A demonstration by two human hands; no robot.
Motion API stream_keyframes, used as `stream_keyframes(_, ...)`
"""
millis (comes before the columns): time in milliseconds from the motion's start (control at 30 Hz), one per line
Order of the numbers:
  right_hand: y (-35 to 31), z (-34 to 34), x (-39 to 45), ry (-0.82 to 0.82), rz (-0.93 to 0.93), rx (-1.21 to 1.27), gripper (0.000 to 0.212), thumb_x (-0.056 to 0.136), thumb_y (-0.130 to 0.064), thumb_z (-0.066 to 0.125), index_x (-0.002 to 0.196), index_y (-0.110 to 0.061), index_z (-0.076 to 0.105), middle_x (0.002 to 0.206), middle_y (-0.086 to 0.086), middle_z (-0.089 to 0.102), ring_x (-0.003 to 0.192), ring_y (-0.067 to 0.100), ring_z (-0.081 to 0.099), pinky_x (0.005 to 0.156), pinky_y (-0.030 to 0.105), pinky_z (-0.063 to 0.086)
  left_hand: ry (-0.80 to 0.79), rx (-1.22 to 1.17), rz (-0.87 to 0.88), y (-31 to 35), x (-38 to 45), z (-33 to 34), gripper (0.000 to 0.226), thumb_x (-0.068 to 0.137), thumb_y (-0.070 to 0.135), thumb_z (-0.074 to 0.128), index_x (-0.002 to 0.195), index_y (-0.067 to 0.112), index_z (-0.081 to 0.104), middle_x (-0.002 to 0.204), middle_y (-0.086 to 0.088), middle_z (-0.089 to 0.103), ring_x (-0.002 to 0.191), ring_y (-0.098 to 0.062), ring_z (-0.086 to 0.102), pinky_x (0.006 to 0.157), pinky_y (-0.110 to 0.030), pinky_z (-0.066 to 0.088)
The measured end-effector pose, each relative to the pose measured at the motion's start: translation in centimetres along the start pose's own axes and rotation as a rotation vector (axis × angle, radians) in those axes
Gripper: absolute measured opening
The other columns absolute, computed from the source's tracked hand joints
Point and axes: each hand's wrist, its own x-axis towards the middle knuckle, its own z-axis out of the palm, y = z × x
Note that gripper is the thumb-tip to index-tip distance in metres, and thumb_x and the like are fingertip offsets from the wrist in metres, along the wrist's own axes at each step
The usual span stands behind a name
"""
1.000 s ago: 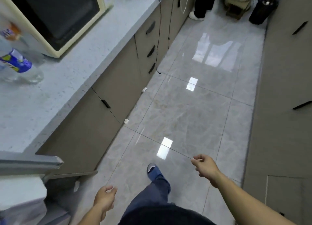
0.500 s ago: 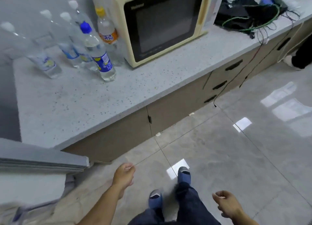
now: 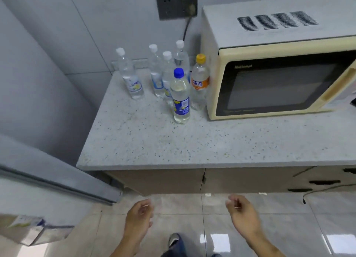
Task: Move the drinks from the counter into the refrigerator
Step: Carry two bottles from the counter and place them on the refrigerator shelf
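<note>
Head view: six bottles stand upright on the speckled counter, clustered just left of the microwave. The blue-capped bottle is frontmost, the orange-capped bottle beside it. Left hand and right hand hang low over the floor, fingers loosely curled, holding nothing. The refrigerator door stands open at left.

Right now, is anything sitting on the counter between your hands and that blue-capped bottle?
No. In the head view, only bare speckled counter lies between the blue-capped bottle and its front edge; the left hand and right hand hang empty below.
</note>
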Motion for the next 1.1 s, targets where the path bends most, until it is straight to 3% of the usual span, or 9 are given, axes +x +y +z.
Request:
stream_keyframes(200, -14.7, 3.5, 3.6, -0.204, -0.406, 0.096, 0.013, 0.092, -0.022, 0.067, 0.098, -0.032, 0.064, 0.076, -0.009, 0.066, 0.069, 0.008, 0.063, 0.061, 0.017, 0.052, 0.034, -0.202, 0.194, 9.8, 2.3, 0.6, 0.012, 0.097, 0.022, 0.061, 0.102, 0.032, 0.065, 0.098, 0.002, 0.071, 0.089, -0.012, 0.069, 0.064, -0.022, 0.056)
stream_keyframes(300, -22.6, 5.2, 4.6, -0.251, -0.581, 0.090, 0.016, 0.090, -0.021, 0.069, 0.104, -0.029, 0.065, 0.083, -0.012, 0.066, 0.075, 0.008, 0.062, 0.064, 0.017, 0.051, 0.089, -0.302, 0.317, 16.4, 4.2, 0.5, 0.014, 0.096, 0.023, 0.061, 0.104, 0.034, 0.064, 0.101, 0.004, 0.069, 0.089, -0.011, 0.069, 0.063, -0.021, 0.057)
stream_keyframes(500, -38.3, 5.9, 7.4, -0.178, -0.964, 0.078, 0.023, 0.089, -0.024, 0.069, 0.111, -0.021, 0.065, 0.095, -0.009, 0.064, 0.082, 0.006, 0.061, 0.069, 0.014, 0.050, 0.246, -0.469, 0.446, 28.6, 8.2, 0.5, 0.018, 0.091, 0.027, 0.059, 0.098, 0.043, 0.060, 0.106, 0.013, 0.064, 0.078, -0.001, 0.067, 0.053, -0.016, 0.052)
stream_keyframes(633, -45.9, 4.7, 11.7, -0.077, -0.989, -0.040, 0.027, 0.088, -0.031, 0.067, 0.113, -0.022, 0.064, 0.106, -0.005, 0.064, 0.084, 0.010, 0.063, 0.072, 0.016, 0.045, 0.318, -0.484, 0.464, 34.4, 11.4, 0.5, 0.030, 0.091, 0.027, 0.063, 0.118, 0.037, 0.055, 0.123, 0.011, 0.060, 0.090, -0.001, 0.061, 0.065, -0.018, 0.047)
stream_keyframes(733, -48.8, 4.4, 15.7, -0.090, -0.920, -0.335, 0.036, 0.090, -0.039, 0.064, 0.123, -0.023, 0.061, 0.120, 0.002, 0.060, 0.099, 0.019, 0.061, 0.080, 0.026, 0.043, 0.414, -0.332, 0.469, 37.7, 14.0, 0.3, 0.047, 0.090, 0.028, 0.066, 0.133, 0.030, 0.048, 0.134, 0.003, 0.050, 0.097, -0.011, 0.055, 0.069, -0.018, 0.042)
stream_keyframes(833, -49.8, 4.7, 18.5, -0.121, -0.843, -0.585, 0.042, 0.090, -0.038, 0.063, 0.128, -0.021, 0.058, 0.128, 0.007, 0.059, 0.108, 0.025, 0.060, 0.082, 0.031, 0.043, 0.484, -0.086, 0.475, 40.1, 16.1, -0.3, 0.058, 0.087, 0.029, 0.067, 0.139, 0.026, 0.043, 0.138, -0.005, 0.039, 0.109, -0.026, 0.055, 0.083, -0.033, 0.048)
stream_keyframes(900, -50.0, 5.1, 19.6, -0.158, -0.822, -0.735, 0.044, 0.091, -0.038, 0.063, 0.131, -0.021, 0.056, 0.129, 0.008, 0.059, 0.111, 0.027, 0.059, 0.085, 0.033, 0.046, 0.514, 0.084, 0.497, 41.4, 17.5, -0.9, 0.062, 0.087, 0.028, 0.068, 0.143, 0.025, 0.041, 0.140, -0.009, 0.036, 0.122, -0.033, 0.047, 0.093, -0.040, 0.044)
stream_keyframes(1100, -49.8, 6.3, 21.6, -0.259, -0.797, -0.969, 0.036, 0.092, -0.041, 0.061, 0.119, -0.016, 0.063, 0.117, 0.006, 0.066, 0.103, 0.026, 0.063, 0.091, 0.038, 0.054, 0.518, 0.568, 0.720, 44.2, 20.3, -2.2, 0.056, 0.095, 0.025, 0.061, 0.146, 0.024, 0.039, 0.152, -0.001, 0.031, 0.127, -0.034, 0.038, 0.085, -0.038, 0.042)
